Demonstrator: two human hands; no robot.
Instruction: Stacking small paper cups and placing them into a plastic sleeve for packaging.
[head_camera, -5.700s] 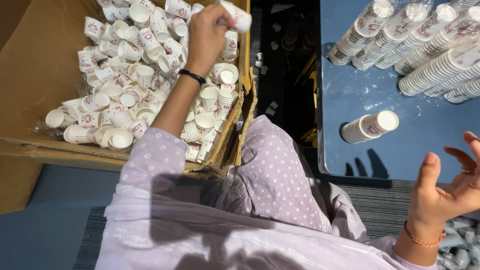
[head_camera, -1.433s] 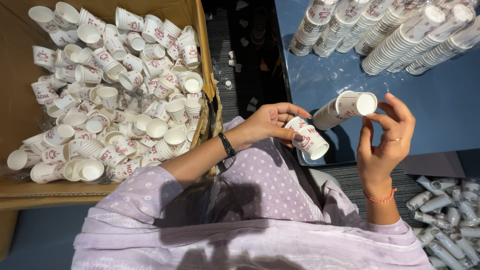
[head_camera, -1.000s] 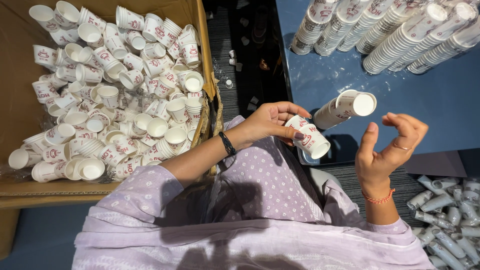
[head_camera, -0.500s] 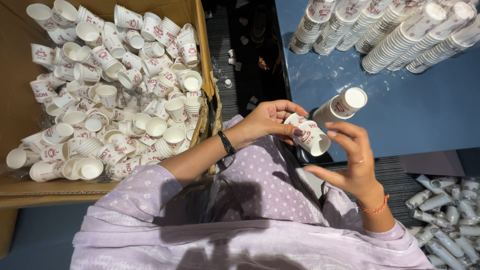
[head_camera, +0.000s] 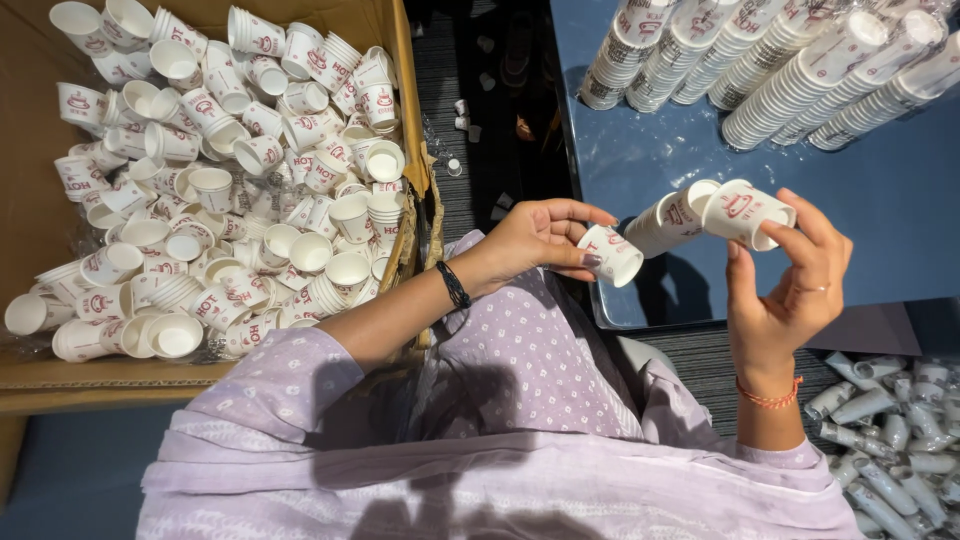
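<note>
Two surfaces: blue tabletop (head_camera: 880, 200) beyond the hands with long paper cup stacks (head_camera: 800, 70) lying along its far side, cardboard box (head_camera: 30, 370) of loose printed cups (head_camera: 240, 190) out past left hand. Dark ribbed floor between. Left hand (head_camera: 535, 240) curled, pinching small cup stack (head_camera: 612, 255) at fingertips. Right hand (head_camera: 790, 290) now grips short cup stack (head_camera: 710, 212); 0.5 s ago it was flat and low, that stack resting on the table

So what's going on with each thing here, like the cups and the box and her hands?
Left hand: holding one paper cup.
Right hand: holding a short cup stack.
Cardboard box: open, full of loose cups.
Long stacks: lying on the blue table.
</note>
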